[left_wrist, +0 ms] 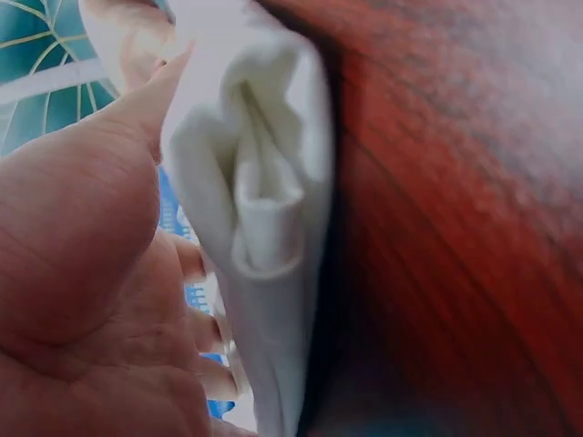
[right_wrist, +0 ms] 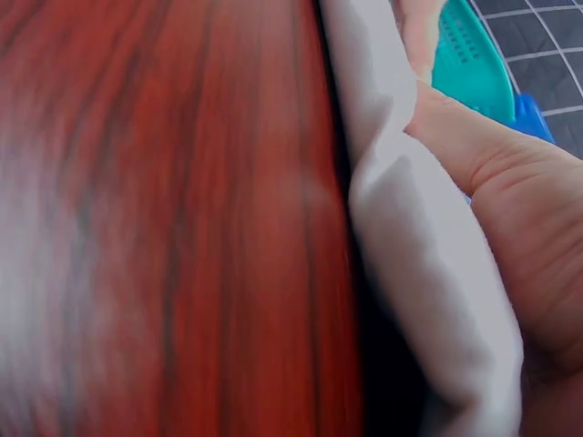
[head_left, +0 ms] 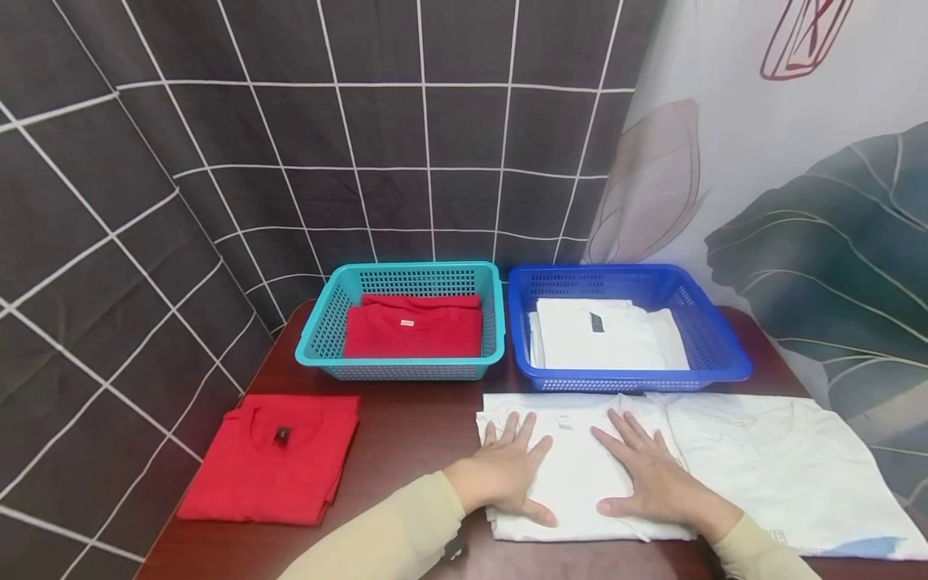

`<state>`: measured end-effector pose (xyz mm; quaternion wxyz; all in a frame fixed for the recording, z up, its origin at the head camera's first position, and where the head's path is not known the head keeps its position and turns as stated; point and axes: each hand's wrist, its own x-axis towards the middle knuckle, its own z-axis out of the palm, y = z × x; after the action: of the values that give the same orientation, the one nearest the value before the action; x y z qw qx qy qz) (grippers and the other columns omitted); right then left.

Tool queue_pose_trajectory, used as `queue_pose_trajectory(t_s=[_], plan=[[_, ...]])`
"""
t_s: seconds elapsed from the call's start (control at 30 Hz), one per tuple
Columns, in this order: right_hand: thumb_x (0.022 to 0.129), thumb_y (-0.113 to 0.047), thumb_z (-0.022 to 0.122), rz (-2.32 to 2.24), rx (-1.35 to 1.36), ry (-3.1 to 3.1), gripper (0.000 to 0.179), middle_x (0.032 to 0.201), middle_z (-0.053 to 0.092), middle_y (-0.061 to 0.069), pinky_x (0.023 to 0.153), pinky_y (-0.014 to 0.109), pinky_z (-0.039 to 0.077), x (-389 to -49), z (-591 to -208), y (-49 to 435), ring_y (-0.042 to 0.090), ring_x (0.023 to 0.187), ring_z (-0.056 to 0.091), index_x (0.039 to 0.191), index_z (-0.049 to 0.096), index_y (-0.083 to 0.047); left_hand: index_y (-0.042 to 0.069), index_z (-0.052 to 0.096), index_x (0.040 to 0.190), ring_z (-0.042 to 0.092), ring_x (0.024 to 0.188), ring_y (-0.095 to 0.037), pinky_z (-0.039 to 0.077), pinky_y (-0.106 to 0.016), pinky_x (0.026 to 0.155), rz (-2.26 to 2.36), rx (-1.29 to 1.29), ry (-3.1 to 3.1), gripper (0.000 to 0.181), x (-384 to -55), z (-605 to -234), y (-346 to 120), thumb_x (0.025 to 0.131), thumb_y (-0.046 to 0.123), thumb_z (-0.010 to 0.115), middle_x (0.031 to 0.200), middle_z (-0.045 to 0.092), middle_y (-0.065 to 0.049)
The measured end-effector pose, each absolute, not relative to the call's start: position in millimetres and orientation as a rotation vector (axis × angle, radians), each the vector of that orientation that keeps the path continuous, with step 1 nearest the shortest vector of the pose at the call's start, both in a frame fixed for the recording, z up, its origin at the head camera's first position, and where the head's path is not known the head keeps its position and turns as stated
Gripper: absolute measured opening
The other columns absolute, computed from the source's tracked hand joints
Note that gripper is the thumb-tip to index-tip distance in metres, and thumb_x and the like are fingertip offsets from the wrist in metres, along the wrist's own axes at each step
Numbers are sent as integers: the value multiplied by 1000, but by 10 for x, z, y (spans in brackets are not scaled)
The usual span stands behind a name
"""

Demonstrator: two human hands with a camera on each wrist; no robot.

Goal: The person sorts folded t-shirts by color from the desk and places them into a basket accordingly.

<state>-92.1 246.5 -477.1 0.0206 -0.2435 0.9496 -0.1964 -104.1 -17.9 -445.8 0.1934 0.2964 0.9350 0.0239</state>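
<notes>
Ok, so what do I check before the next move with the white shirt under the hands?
1. White shirt folded: ok, it is a flat bundle.
2. Both hands on it: ok, left hand and right hand rest there with fingers spread.
3. Underside smooth: cannot tell, it is hidden.
4. Blue basket has matching clothes: ok, white clothes lie inside.
5. Red shirt in a basket: not ok, it lies on the table.
6. Wider white shirt at the right folded as small: not ok, it spreads out more.
</notes>
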Motion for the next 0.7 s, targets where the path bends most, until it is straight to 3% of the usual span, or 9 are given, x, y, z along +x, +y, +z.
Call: queue_pose_trajectory(t_s=[0.7], plan=[[68,-80,59,-568,-674,2894,106,157,15,22,101,75,6,-866,-4778,1662,45,143,7,148,39,-14,19,28,153,1,145,-38,11,-66,109,263,831,2605,113,-1056,-4479,-953,63,72,72,160,5,-15]])
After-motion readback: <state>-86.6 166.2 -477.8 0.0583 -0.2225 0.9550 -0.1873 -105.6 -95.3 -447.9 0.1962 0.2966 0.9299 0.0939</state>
